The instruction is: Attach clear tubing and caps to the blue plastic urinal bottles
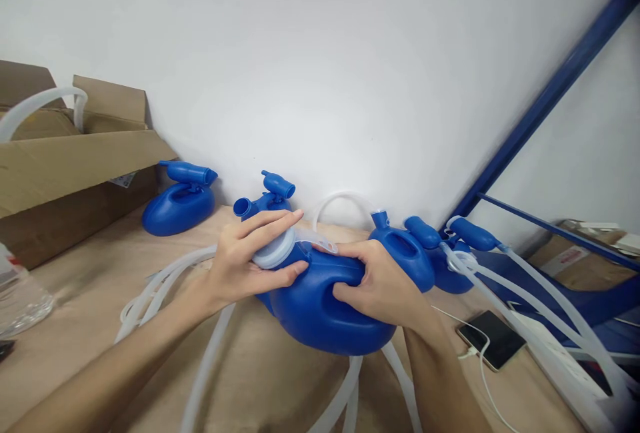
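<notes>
A blue plastic urinal bottle (320,313) is held on its side in the middle of the view, above the table. My left hand (250,260) is closed round the translucent white cap (275,252) at its neck, with the thumb below and the fingers over the top. My right hand (383,280) grips the bottle by its handle, the thumb in the handle opening. A clear perforated strap (320,242) runs from the cap to near my right fingertips. Pale tubing (345,393) lies under the bottle.
Other blue urinal bottles stand along the wall: one at left (177,210), one behind my left hand (267,203), and two at right (407,256). An open cardboard box (90,160) fills the left. A phone (491,340) with a cable, a power strip (560,353) and tubes lie right.
</notes>
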Available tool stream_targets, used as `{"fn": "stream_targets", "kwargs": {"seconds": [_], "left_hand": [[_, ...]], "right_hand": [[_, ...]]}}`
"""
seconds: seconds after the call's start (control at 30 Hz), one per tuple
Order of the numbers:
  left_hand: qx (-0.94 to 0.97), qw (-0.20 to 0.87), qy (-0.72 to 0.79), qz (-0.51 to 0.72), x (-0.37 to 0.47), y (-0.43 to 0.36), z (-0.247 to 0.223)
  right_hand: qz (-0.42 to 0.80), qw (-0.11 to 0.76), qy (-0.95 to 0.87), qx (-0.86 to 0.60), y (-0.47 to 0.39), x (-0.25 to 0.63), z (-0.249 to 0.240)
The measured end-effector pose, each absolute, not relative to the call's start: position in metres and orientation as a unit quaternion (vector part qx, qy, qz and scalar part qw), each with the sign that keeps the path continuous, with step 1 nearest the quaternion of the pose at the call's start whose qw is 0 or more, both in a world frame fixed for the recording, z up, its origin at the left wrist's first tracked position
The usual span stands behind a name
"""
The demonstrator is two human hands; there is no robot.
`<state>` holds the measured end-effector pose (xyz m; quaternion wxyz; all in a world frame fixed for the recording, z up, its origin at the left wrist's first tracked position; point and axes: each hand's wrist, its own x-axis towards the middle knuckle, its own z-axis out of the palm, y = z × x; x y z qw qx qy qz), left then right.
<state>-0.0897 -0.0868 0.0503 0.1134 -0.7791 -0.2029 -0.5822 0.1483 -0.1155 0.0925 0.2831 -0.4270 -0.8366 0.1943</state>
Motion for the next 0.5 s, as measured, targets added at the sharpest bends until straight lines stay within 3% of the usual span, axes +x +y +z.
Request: {"fn": "stream_targets", "kwargs": {"seconds": [0.23, 0.5], "left_hand": [[-0.745, 0.122, -0.219, -0.618, -0.099, -0.084, 0.058], [-0.766, 0.013, -0.281, -0.578, -0.109, -0.087, 0.070]], "right_hand": [[0.318, 0.308, -0.817, -0.370, -0.092, 0.156, 0.091], [0.358, 0.324, -0.794, -0.369, -0.084, 0.154, 0.088]]}}
